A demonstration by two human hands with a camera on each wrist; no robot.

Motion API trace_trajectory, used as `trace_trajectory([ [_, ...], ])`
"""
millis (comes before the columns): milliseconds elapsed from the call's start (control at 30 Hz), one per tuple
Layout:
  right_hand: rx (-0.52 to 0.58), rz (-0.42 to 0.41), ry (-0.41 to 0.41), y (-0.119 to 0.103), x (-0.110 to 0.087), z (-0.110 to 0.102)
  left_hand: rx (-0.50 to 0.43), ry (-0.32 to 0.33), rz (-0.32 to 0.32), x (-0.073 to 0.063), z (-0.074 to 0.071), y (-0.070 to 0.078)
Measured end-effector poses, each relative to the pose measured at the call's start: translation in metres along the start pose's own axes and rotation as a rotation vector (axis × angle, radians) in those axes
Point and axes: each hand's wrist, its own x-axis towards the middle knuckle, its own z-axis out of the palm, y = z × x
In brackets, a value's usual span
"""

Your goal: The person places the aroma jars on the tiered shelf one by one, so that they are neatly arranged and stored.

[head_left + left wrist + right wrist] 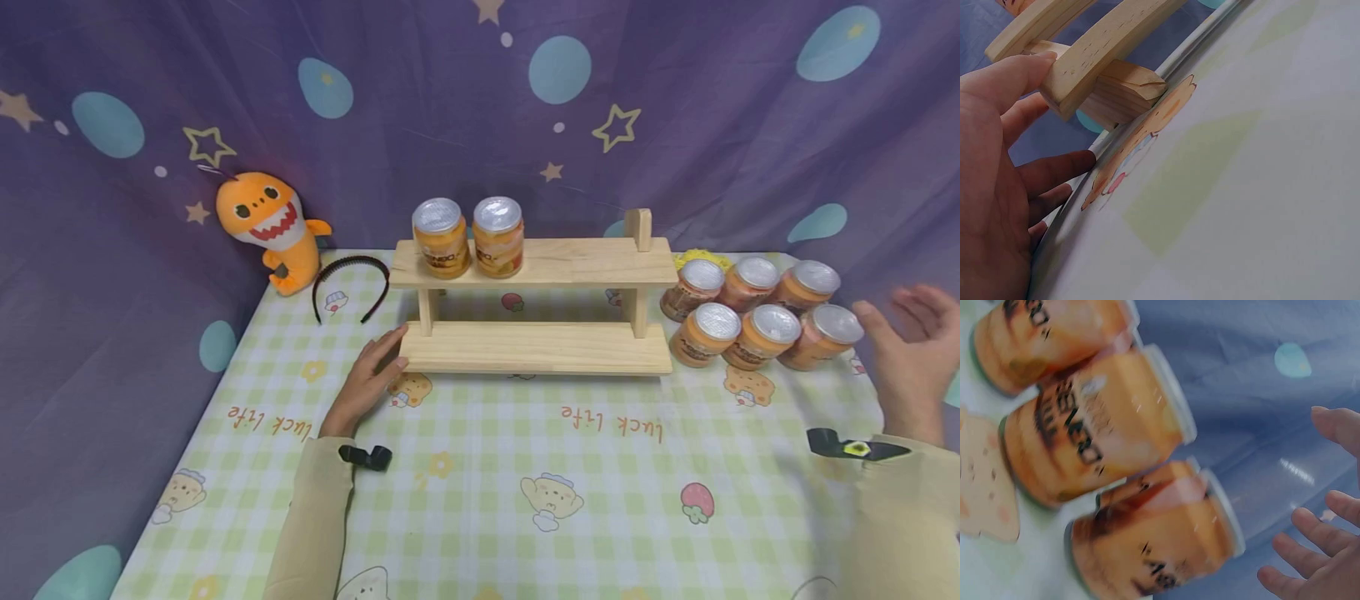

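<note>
A small two-tier wooden shelf [536, 348] stands on the table, with two orange jars [441, 242] with silver lids on the left of its top board. My left hand [367, 385] rests at the left end of the lower board, its thumb [1038, 69] against the board's end and the other fingers loosely spread. To the right of the shelf, several similar jars [761, 337] are grouped in two rows. My right hand [918, 354] is raised just right of them, fingers parted and holding nothing. In the right wrist view a gap separates it from the nearest jar [1160, 537].
An orange shark plush [277, 229] leans at the back left, beside a dark headband [351, 260]. Something yellow [702, 259] lies behind the grouped jars. A checked cloth [480, 475] covers the table, and a purple curtain [450, 142] hangs close behind.
</note>
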Motion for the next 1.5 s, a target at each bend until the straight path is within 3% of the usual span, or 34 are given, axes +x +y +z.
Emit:
trace_trajectory([
  [267, 0.141, 0.122, 0.0, 0.016, 0.001, -0.007, -0.003, -0.003, 0.017, 0.0, -0.001, -0.002],
  [500, -0.078, 0.131, -0.028, 0.03, 0.001, -0.01, -0.006, 0.0, 0.014, 0.001, -0.002, -0.001],
  [600, -0.112, 0.144, -0.035, 0.035, 0.001, -0.01, -0.008, -0.002, 0.006, 0.0, -0.001, 0.0],
  [967, 0.087, 0.273, -0.043, 0.042, -0.001, -0.006, -0.003, 0.009, 0.018, 0.0, 0.001, -0.001],
  [1067, 0.054, 0.284, -0.054, 0.044, -0.001, -0.003, 0.001, 0.015, 0.022, 0.0, 0.001, -0.001],
  [1300, -0.164, 0.259, -0.12, 0.052, -0.003, 0.003, -0.013, 0.006, 0.01, 0.001, 0.002, -0.004],
  [1500, -0.162, 0.215, -0.121, 0.058, -0.003, 0.006, -0.007, 0.011, 0.007, 0.0, 0.001, -0.003],
])
